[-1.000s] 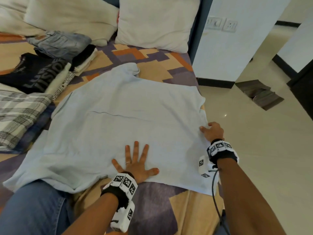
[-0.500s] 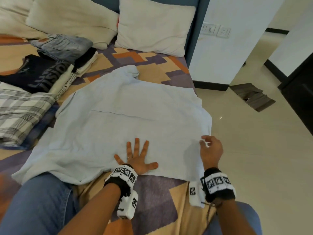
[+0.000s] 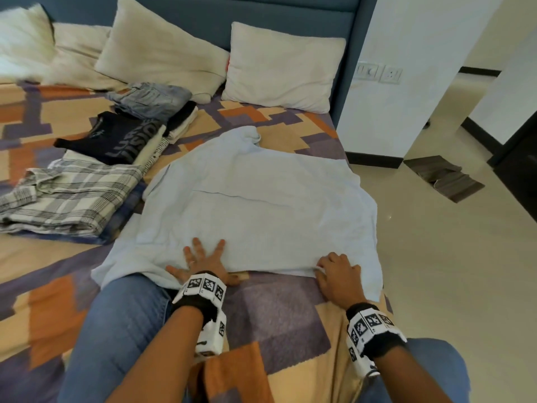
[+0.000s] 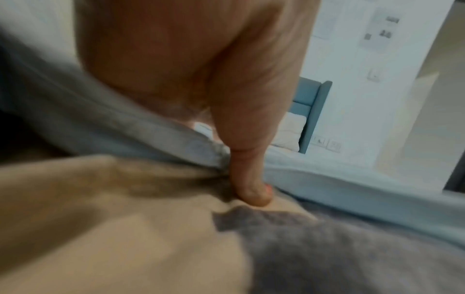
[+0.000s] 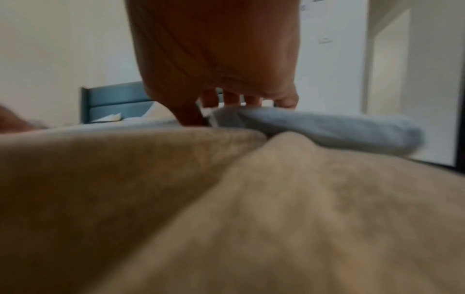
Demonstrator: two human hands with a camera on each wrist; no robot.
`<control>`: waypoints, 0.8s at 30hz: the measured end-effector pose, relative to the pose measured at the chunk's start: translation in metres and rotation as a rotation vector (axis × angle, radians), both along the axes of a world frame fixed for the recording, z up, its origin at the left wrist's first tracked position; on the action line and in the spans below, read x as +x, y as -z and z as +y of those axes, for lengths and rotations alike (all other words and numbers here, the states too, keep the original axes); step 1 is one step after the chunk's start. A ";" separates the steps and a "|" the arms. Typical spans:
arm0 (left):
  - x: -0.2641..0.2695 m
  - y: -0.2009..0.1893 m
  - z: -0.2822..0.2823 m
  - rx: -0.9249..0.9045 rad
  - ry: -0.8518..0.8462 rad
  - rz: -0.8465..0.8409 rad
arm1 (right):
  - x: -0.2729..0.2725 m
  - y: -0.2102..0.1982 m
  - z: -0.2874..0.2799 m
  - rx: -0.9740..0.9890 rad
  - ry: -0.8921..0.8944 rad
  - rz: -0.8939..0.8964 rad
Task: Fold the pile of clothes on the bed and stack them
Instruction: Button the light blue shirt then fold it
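At 6 o'clock of the head view the left hand [image 3: 203, 261] lies flat with fingers spread on the near hem of the pale blue cotton shirt [image 3: 261, 205], and at 5 o'clock the right hand [image 3: 337, 274] pinches the hem's right corner, fingers curled on the cloth. The shirt is spread in the middle of the bed with the orange, purple and beige patterned cover [image 3: 279, 312]. Toward 10 o'clock lie a folded grey plaid shirt [image 3: 72, 196], a black printed T-shirt [image 3: 116, 138] and folded grey jeans [image 3: 151, 100], before the cream pillows [image 3: 279, 65] at 12 o'clock.
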State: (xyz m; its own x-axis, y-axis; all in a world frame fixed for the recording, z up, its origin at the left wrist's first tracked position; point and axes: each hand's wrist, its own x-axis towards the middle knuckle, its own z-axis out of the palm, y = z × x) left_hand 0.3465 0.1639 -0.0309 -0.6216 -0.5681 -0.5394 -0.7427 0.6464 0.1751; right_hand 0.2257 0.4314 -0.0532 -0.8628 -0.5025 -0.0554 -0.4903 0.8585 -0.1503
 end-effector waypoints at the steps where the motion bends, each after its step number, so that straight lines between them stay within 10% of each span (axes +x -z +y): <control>1: -0.001 -0.003 -0.005 -0.036 -0.042 0.034 | -0.002 -0.002 0.003 -0.083 0.082 0.007; 6: -0.011 -0.023 -0.029 -0.191 -0.363 0.400 | -0.026 -0.016 0.024 -0.283 0.207 0.161; 12: -0.051 -0.062 -0.091 0.063 0.051 0.817 | -0.088 -0.025 0.052 -0.621 0.323 0.116; 18: -0.121 -0.084 -0.134 0.005 0.271 0.572 | -0.166 -0.025 0.059 -0.901 0.558 0.022; 24: -0.214 -0.071 -0.163 -0.385 0.570 0.416 | -0.245 -0.008 0.028 -0.655 0.608 0.009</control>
